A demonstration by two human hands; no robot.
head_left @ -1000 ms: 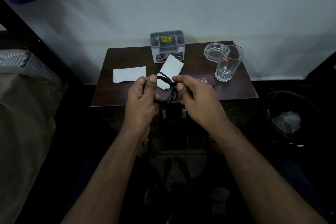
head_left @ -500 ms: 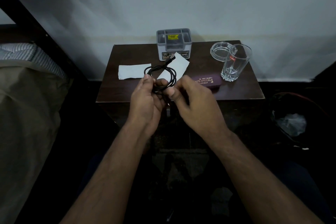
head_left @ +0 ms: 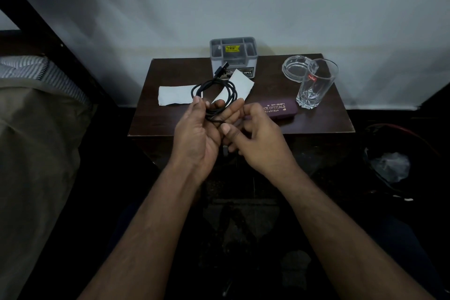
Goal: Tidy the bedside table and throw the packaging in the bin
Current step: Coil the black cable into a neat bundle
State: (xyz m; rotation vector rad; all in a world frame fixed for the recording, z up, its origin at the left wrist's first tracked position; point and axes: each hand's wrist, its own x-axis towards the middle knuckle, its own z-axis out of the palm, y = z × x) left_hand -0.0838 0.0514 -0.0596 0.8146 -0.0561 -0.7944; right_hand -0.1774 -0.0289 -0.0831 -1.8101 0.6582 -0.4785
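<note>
A coiled black cable (head_left: 214,91) is held over the front of the dark wooden bedside table (head_left: 323,122). My left hand (head_left: 197,129) pinches the bottom of the coil between thumb and fingers. My right hand (head_left: 255,136) is beside it, fingers curled at the cable's loose end below the coil. One plug sticks up at the coil's top. Two white paper pieces lie on the table: one flat at the left (head_left: 174,95), one leaning behind the coil (head_left: 241,84).
A grey compartment organiser (head_left: 233,56) stands at the table's back edge. A glass ashtray (head_left: 294,68), a clear tumbler (head_left: 316,85) and a maroon spectacle case (head_left: 282,109) sit on the right. A dark bin with a plastic liner (head_left: 389,165) is on the floor at the right; a bed at the left.
The coil has risen above my hands and opened wider, its plug now pointing up. My right hand slid down from the loop to the cable's lower end.
</note>
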